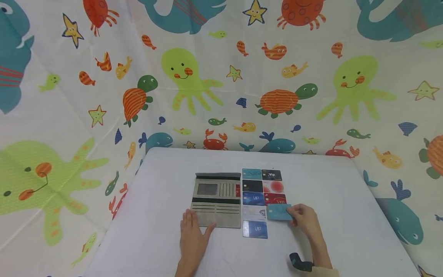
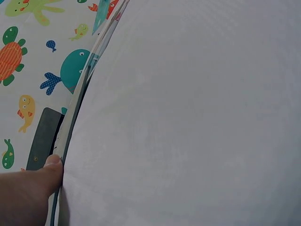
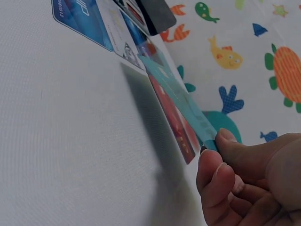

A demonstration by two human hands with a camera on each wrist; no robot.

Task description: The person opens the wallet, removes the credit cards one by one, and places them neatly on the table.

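My right hand (image 1: 306, 220) pinches the right end of a teal VIP card (image 1: 277, 212) between thumb and fingers. In the right wrist view that teal card (image 3: 181, 99) is tilted, its shadow falling on the white table. A flat grey wallet (image 1: 225, 220), with dark bands, slots and a window pocket, lies left of the cards. My left hand (image 1: 193, 234) rests on its lower left part, fingers straight and thumb spread to the right. Just below the held card's left side is a blue VIP card (image 1: 255, 229); a white card (image 1: 254, 212) lies left of it.
Two columns of cards lie right of the wallet, among them a red card (image 1: 275, 198), a black card (image 1: 252, 186) and another teal card (image 1: 252, 174). A red edge (image 1: 237, 190) shows in a wallet pocket. Behind the white table (image 1: 155, 184) hangs a sea-animal cloth (image 1: 214, 92).
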